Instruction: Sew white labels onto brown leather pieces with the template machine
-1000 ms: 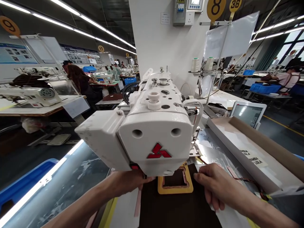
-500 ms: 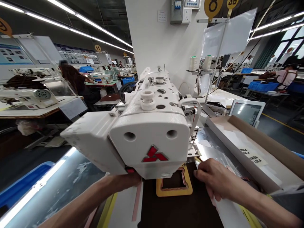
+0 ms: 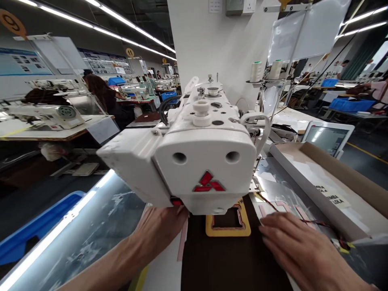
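Observation:
A white sewing machine head with a red three-part emblem fills the middle of the head view. Under it lies a dark brown panel, with a yellow frame on top around a rectangular opening. My left hand is beside the panel's left edge, just below the machine's side housing; its fingertips are partly hidden, so its grip cannot be made out. Flat on the panel's right edge rests my right hand, fingers stretched forward and holding nothing. The needle area is hidden behind the machine head.
To the right stands an open cardboard box with printed labels, and behind it a tablet-like screen. Thread cones stand at the back. A blue bin is at lower left. Other people work at machines farther off.
The view has shifted, moving the machine lower left to upper right in the picture. My right hand has gone from curled fingers to flat, stretched ones. More of my left hand shows.

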The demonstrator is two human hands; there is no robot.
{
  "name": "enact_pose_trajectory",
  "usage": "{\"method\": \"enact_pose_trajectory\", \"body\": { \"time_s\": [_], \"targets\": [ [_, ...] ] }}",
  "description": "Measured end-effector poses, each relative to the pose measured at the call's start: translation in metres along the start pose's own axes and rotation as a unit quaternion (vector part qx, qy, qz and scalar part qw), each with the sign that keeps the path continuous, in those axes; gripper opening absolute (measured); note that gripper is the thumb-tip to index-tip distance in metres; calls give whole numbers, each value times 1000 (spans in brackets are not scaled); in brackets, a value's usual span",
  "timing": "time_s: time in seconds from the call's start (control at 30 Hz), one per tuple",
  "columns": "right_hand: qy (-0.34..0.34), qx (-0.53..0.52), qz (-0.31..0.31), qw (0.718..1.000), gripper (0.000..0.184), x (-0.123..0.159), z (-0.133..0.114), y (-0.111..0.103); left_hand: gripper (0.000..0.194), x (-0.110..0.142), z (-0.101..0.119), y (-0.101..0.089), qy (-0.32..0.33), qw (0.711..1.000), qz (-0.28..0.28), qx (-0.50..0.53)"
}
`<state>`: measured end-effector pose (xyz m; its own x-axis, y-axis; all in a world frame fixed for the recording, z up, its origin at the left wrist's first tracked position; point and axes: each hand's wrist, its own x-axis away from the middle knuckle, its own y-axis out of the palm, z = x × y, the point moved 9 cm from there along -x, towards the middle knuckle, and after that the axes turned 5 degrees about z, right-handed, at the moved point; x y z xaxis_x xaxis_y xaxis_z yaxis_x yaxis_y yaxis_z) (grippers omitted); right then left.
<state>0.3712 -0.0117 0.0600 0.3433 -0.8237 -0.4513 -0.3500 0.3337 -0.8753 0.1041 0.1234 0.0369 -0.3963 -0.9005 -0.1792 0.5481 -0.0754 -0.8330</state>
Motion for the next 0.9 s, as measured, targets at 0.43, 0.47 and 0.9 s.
{"method": "enact_pose_trajectory", "body": {
  "time_s": [0.43, 0.47, 0.9],
  "targets": [
    [-26, 84, -48, 995, 38, 17, -3, 23, 50, 40, 44, 16, 278, 944, -46, -174],
    [-20, 80, -53, 995, 39, 17, -1, 25, 46, 34, 43, 15, 271, 946, -48, -169],
    [6, 46, -47, 998, 39, 7, 7, 27, 50, 57, 39, 10, 294, 931, 7, -215]
  ]
}}
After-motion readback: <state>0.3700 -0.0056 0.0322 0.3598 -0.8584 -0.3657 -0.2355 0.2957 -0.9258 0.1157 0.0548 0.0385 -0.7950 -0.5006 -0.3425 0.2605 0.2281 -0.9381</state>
